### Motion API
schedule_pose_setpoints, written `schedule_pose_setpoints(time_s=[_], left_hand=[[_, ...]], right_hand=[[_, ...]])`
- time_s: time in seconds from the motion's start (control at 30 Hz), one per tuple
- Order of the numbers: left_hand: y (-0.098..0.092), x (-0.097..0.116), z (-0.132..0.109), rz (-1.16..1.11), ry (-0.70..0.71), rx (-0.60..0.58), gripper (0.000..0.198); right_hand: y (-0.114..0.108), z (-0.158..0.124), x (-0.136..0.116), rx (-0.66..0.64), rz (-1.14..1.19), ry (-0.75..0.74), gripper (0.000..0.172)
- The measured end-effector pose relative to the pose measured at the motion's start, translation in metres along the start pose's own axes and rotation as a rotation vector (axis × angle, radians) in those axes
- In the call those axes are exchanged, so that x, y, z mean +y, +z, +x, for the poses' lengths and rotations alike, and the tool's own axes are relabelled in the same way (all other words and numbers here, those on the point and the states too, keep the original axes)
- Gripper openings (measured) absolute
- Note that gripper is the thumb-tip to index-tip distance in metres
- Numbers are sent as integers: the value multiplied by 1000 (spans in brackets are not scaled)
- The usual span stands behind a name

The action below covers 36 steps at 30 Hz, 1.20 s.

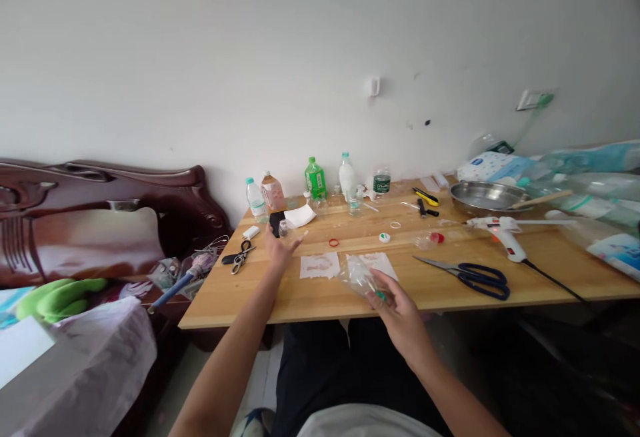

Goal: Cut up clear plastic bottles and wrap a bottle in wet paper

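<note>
My right hand (397,307) is closed around a cut clear plastic bottle top (359,276) with a green cap (381,295), held just above the table's front edge. Toward the left, my left hand (281,248) reaches over the table with thumb and fingers apart. Right by its fingertips is a small clear plastic piece (285,226); I see no firm grip on it. Behind that hand lie a black phone-like slab (276,222) and a curved white piece (300,215). Two stained white paper sheets (320,266) lie between my hands, one partly behind the bottle top.
Bottles, including a green one (315,179), line the wall. Large scissors (465,274), a glue gun (505,234), a metal basin (487,196) and a yellow cutter (426,196) occupy the right. Small scissors (243,257), a red ring (333,242) and a white cap (385,238) also lie about.
</note>
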<state>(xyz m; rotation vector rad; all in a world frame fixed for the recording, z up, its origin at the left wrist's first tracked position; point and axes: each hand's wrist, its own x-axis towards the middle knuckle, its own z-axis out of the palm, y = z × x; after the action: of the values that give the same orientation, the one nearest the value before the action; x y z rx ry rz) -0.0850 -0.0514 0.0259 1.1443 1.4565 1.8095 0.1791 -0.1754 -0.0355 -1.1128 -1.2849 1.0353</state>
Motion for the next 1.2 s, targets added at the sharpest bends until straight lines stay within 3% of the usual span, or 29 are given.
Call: schedule_pose_setpoints(time_s=[0.1, 0.17, 0.23, 0.33, 0.43, 0.5, 0.73, 0.93, 1.2], left_hand=[[15, 8, 14, -106, -84, -22, 37], [17, 19, -2, -216, -146, -45, 36], [12, 30, -38, -339, -205, -63, 40], [-1, 46, -107, -488, -298, -85, 53], [-7, 55, -160, -664, -454, -2, 48], [-6, 56, -176, -780, -502, 60, 43], [-1, 45, -181, -789, -426, 77, 43], [-6, 47, -196, -723, -343, 44, 53], [-3, 46, -203, -652, -545, 124, 50]], right_hand=[[-2, -1, 2, 11, -80, -45, 59], [-4, -3, -3, 3, -171, -164, 51], [-4, -8, -12, -27, -256, -319, 45], [3, -24, -30, -106, -357, -475, 49], [10, -43, -45, -147, -415, -510, 58], [10, -51, -51, -170, -424, -506, 59], [-5, -53, -56, -274, -349, -412, 49], [4, -57, -57, -321, -337, -423, 48], [10, -66, -56, -275, -633, -420, 60]])
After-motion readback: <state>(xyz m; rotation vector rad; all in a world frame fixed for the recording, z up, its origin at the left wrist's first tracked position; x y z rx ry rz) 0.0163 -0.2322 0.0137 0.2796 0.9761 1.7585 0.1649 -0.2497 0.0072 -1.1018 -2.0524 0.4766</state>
